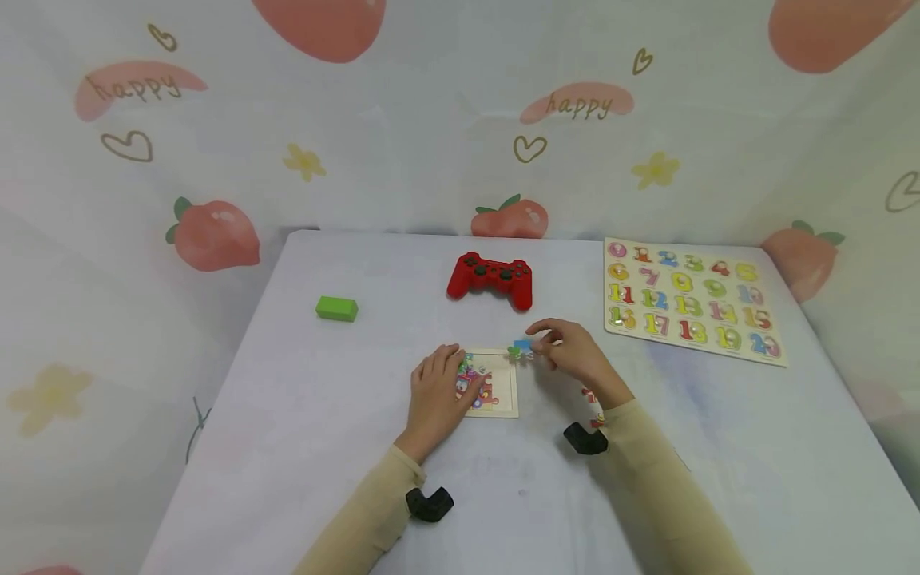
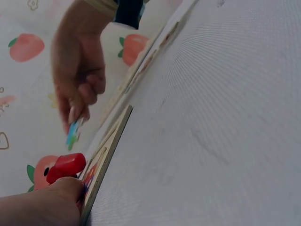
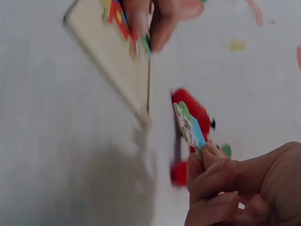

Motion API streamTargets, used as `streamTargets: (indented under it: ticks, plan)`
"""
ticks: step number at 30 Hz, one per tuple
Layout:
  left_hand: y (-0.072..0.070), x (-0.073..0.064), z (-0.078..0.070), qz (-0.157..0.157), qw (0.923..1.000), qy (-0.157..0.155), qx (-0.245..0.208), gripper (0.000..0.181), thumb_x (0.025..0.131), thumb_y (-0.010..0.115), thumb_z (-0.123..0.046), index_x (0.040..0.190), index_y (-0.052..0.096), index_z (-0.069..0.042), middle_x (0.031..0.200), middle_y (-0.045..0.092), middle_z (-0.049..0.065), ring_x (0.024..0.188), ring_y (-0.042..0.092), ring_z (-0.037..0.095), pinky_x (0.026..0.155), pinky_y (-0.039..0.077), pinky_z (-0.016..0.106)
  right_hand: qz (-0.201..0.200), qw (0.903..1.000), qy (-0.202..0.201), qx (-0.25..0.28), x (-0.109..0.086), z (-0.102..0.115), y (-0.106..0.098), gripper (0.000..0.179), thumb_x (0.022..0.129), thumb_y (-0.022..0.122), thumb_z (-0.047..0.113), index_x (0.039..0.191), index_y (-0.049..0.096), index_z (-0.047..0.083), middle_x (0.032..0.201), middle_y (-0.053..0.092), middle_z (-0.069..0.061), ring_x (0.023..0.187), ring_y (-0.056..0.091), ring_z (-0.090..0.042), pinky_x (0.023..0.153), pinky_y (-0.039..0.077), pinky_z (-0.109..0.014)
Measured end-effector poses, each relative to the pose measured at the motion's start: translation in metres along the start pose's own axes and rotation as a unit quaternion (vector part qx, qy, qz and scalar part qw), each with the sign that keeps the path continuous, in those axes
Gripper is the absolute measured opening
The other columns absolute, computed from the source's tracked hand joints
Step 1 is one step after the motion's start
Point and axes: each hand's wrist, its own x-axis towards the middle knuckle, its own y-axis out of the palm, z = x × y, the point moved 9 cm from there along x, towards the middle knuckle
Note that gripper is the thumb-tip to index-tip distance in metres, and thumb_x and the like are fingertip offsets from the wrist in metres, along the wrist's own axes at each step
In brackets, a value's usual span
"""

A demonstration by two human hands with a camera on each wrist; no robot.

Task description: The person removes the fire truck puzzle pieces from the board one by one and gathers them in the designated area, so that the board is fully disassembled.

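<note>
We see the left hand [image 1: 437, 393] resting on the puzzle board [image 1: 507, 385], fingers spread out a bit. We see the right hand [image 1: 575, 351] pinching a blue and green piece [image 3: 192, 126] in the air by the board's far right corner. A red game controller [image 1: 492, 279] lies behind.

Puzzle tray [image 1: 506, 391]: pale matt wood look, smooth. Puzzle piece [image 3: 196, 128]: printed face, wood-like edge. Controller [image 1: 474, 279] near far edge: red plastic, smooth. Number board [image 1: 699, 291] at far right corner: printed, smooth. Tabletop [image 1: 345, 383]: matt, fine cloth-like weave seen.
</note>
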Motion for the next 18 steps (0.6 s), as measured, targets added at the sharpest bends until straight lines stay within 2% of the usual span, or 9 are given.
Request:
streamTargets:
  ticks: [3,6,13,18]
  plan:
    - [0.001,0.0,0.0,-0.003,1.0,0.005,0.007,0.059,0.091,0.056,-0.052,0.133,0.052,-0.01,0.139,0.045,0.004,0.132,0.038,0.023,0.107,0.028,0.047,-0.006,0.9995,-0.005,-0.029,-0.006,-0.015,-0.018,0.022,0.095,0.059,0.014,0.116,0.065,0.01,0.095,0.063,-0.012,0.064,0.054,-0.02,0.058,0.043,-0.029]
    - [0.001,0.0,0.002,-0.002,0.9999,0.005,0.01,0.059,0.091,0.056,-0.052,0.133,0.052,-0.01,0.14,0.045,0.004,0.132,0.038,0.023,0.107,0.027,0.046,-0.006,0.9984,-0.011,-0.054,-0.009,-0.024,-0.028,0.019,0.095,0.058,0.014,0.112,0.067,0.01,0.093,0.064,-0.012,0.067,0.054,-0.021,0.058,0.045,-0.029]
    - [0.0,0.0,0.002,0.008,0.9999,0.006,0.009,0.059,0.092,0.056,-0.051,0.135,0.051,-0.01,0.142,0.044,0.005,0.135,0.035,0.023,0.108,0.026,0.046,-0.002,0.9967,-0.019,-0.079,-0.009,-0.034,-0.032,0.017,0.094,0.058,0.011,0.108,0.068,0.008,0.091,0.064,-0.011,0.072,0.053,-0.022,0.06,0.045,-0.03]
    - [0.001,0.0,0.0,0.006,0.9999,0.012,0.01,0.058,0.092,0.055,-0.05,0.134,0.051,-0.009,0.142,0.044,0.005,0.135,0.035,0.023,0.108,0.027,0.046,-0.014,0.9943,-0.025,-0.102,-0.008,-0.039,-0.033,0.017,0.095,0.058,0.013,0.108,0.068,0.01,0.093,0.067,-0.007,0.079,0.055,-0.021,0.065,0.047,-0.03]
